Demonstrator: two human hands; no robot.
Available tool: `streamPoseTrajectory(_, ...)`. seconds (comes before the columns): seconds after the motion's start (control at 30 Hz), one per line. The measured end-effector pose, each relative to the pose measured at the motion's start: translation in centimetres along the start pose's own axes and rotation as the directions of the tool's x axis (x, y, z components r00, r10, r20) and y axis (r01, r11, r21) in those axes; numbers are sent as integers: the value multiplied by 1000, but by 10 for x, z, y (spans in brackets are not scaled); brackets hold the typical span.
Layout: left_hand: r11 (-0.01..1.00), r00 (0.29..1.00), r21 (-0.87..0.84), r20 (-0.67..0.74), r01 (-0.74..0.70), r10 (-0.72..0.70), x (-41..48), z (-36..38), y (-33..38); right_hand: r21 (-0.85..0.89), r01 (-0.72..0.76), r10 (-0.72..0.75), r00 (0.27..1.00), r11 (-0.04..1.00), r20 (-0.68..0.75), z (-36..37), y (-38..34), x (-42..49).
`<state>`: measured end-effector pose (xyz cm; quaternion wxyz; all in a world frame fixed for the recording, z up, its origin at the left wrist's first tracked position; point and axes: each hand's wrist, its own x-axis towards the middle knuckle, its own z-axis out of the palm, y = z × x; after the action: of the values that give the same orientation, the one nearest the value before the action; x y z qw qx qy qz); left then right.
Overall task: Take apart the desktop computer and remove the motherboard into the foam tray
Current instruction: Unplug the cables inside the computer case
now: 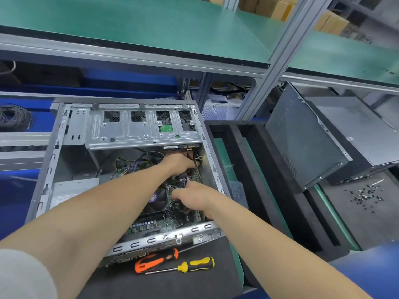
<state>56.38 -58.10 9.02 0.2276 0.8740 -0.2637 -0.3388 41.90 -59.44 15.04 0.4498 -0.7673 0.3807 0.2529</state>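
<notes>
My right grip [194, 196] pinches dark cables [182, 180] above the green motherboard [151, 225]; whether my left grip [179, 162] holds anything, I cannot tell. The black foam tray [233, 123] lies rightward, nearer my right arm.

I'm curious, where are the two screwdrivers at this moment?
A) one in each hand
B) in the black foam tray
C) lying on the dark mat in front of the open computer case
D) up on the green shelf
C: the orange-handled screwdriver and the yellow-handled screwdriver lie side by side on the dark mat, just outside the computer case, while the left hand and right hand are both down inside it.
</notes>
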Motion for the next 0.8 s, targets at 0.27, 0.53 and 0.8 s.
streamPoseTrajectory(0.27, 998, 1000, 55, 18, -17, 16, 1, 1, 0, 6, -8, 7, 1000, 1000, 18, 0, -1, -2)
streamPoseTrajectory(0.53, 999, 999, -22, -26, -29, 28, 5, 4, 0, -11, 4, -3, 999, 1000, 35, 0, -3, -4)
streamPoseTrajectory(0.8, 998, 998, -38, -49, -43, 41, 3, 5, 1, -22, 18, -17, 999, 1000, 45, -1, -4, -6)
